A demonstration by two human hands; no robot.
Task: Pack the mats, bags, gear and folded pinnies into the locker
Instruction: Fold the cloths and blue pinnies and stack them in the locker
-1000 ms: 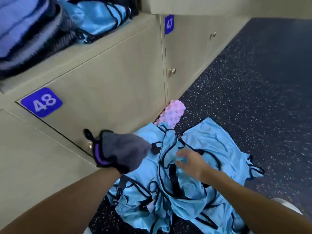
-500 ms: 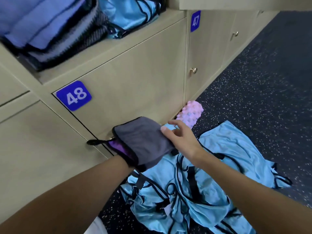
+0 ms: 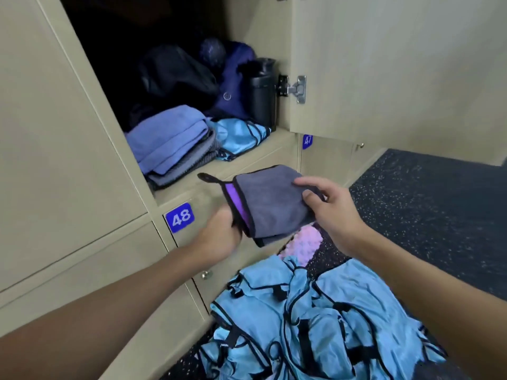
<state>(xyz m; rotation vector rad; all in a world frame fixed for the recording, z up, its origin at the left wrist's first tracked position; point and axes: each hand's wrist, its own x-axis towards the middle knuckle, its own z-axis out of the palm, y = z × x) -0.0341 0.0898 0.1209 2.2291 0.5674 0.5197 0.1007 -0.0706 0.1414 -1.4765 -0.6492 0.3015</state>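
Observation:
A folded grey towel (image 3: 270, 204) with a purple inner side and a black loop is held in front of the open locker (image 3: 247, 157). My left hand (image 3: 219, 234) grips its lower left edge. My right hand (image 3: 326, 207) pinches its right corner. Inside the locker lie a stack of folded purple and grey towels (image 3: 172, 141), a folded blue pinny (image 3: 241, 137), dark bags (image 3: 178, 75), a purple bag (image 3: 233, 86) and a black bottle (image 3: 260, 89). A heap of blue pinnies (image 3: 315, 319) lies on the floor below my hands, with a pink foam roller (image 3: 304, 239) behind it.
The locker door (image 3: 397, 64) stands open to the right on its hinge (image 3: 296, 89). Shut lockers numbered 48 (image 3: 179, 217) and 47 (image 3: 307, 141) sit below the open one. Dark speckled floor (image 3: 425, 209) stretches to the right.
Both hands rose with the grey towel from near the floor pile up to the open locker's sill; my right hand left the pinnies and took the towel's right corner.

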